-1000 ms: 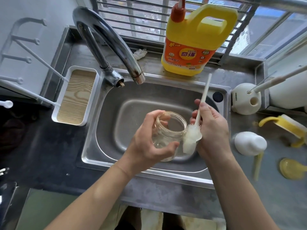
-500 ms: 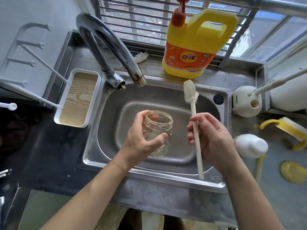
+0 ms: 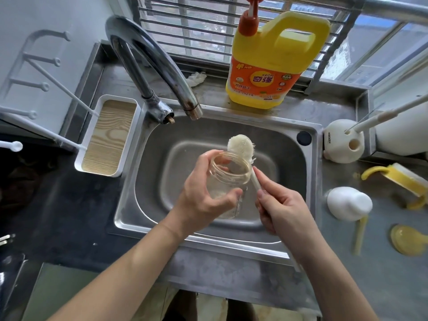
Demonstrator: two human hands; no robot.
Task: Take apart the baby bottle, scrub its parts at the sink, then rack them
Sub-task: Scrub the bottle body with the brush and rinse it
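Observation:
My left hand (image 3: pixel 199 198) grips the clear bottle body (image 3: pixel 228 181) over the steel sink (image 3: pixel 310 181), its open mouth tilted up and away from me. My right hand (image 3: pixel 282 209) holds the white handle of a bottle brush (image 3: pixel 240 147). The brush's pale bristled head sits just beyond the bottle's rim, outside the mouth. On the counter to the right lie the white cap (image 3: pixel 347 202), a yellow straw (image 3: pixel 359 235), a yellow nipple (image 3: pixel 405 239) and the yellow handled collar (image 3: pixel 403 179).
A curved faucet (image 3: pixel 152 63) arches over the sink's back left. A yellow detergent jug (image 3: pixel 266 66) stands behind the sink. A white drying rack with pegs and a wood-grain tray (image 3: pixel 108 135) is on the left. A white brush holder (image 3: pixel 342 144) sits at right.
The brush was flipped from head down beside the bottle to head up, then brought down and left to the bottle's rim. My right hand slid toward the handle's lower end.

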